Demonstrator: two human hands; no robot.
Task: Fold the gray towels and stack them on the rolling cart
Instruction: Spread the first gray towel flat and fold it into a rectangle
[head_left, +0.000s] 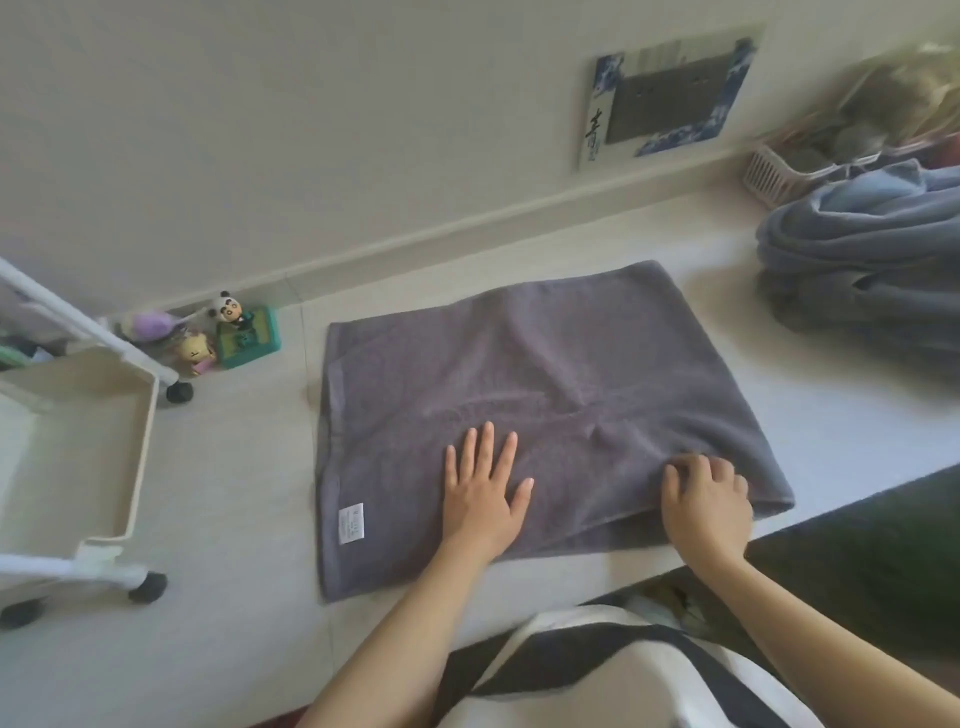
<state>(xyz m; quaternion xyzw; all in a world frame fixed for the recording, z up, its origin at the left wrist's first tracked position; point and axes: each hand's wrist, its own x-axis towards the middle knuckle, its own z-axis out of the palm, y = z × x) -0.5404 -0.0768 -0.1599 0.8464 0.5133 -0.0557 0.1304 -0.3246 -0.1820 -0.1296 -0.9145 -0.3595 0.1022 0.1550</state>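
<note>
Meanwhile, the rolling cart (78, 441) at left holds no towels in its top tray; mid-floor, a gray towel (545, 395) lies half-folded, left hand (485, 488) pressing flat and open, right hand (706, 499) curled, pinching its near right edge; more towels (862, 260) wait far right.

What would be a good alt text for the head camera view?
A person's left hand presses flat on a gray towel spread on the floor, while the right hand grips its near right edge. A white rolling cart stands at the left.
</note>
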